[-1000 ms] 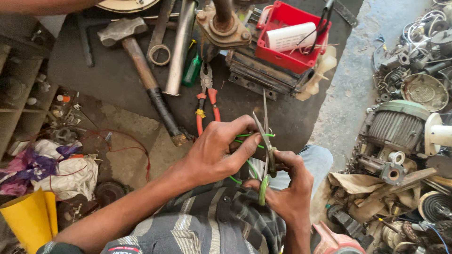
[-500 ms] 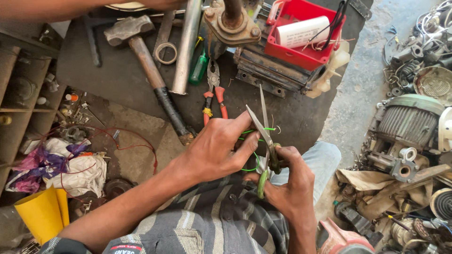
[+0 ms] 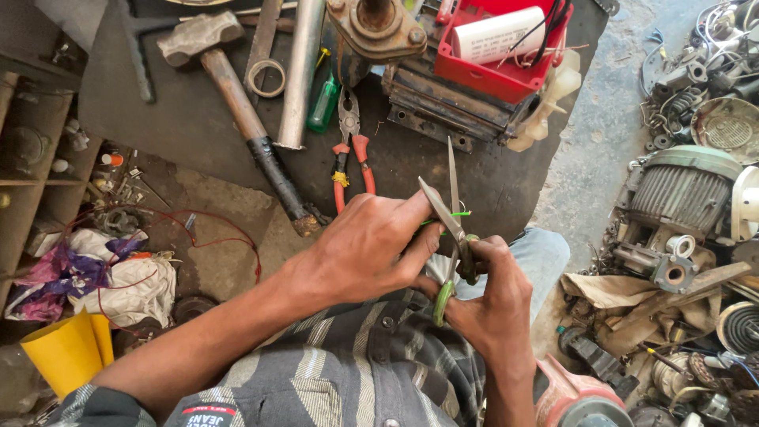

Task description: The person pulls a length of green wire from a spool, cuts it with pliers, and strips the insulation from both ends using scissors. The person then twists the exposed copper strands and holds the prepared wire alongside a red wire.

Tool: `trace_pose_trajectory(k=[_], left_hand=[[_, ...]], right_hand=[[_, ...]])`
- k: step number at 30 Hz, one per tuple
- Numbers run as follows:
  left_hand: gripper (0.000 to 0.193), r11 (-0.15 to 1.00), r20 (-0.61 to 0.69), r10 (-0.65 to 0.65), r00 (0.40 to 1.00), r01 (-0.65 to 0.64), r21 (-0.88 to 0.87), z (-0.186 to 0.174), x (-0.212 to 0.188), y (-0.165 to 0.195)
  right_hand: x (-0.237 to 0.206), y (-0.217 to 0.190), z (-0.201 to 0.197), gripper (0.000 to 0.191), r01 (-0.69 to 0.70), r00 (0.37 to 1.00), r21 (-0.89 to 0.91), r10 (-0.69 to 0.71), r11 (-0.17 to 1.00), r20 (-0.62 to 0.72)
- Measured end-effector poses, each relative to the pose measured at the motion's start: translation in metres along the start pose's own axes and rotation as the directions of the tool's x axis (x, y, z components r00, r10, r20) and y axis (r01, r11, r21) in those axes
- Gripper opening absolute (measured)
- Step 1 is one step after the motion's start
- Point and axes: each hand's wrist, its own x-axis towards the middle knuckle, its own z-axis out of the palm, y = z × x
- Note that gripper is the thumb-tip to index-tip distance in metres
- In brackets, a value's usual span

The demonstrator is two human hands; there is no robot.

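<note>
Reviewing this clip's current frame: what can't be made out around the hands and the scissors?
- Head view: what the left hand pinches is hidden by its own fingers; only a thin green wire end shows.
- Scissors: handle loops are covered by the right hand.
- Hammer: handle end looks wrapped, material unclear.
- White cylinder in the red tray: top cut by the frame edge.

The hands (image 3: 427,269) meet over the lap around scissors (image 3: 451,229), with pliers (image 3: 350,150) just beyond them on the mat (image 3: 174,126), a hammer (image 3: 229,87) farther left, a bin (image 3: 506,47) far right, and a motor (image 3: 680,190) at right.
</note>
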Motion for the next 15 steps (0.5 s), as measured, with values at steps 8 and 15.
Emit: trace_pose_trajectory(k=[8,15], left_hand=[[0.017,0.989,0.002,0.018,1.000,-0.018,-0.147,-0.011,-0.002,0.008],[0.012,0.972,0.005,-0.003,1.000,0.004,-0.235,-0.006,-0.008,0.001]], right_hand=[[-0.012,0.003,0.009,0.052,-0.052,0.996,-0.017,0.050,0.999,-0.072],[-0.014,0.000,0.004,0.064,-0.037,0.999,0.078,0.038,0.996,-0.008]])
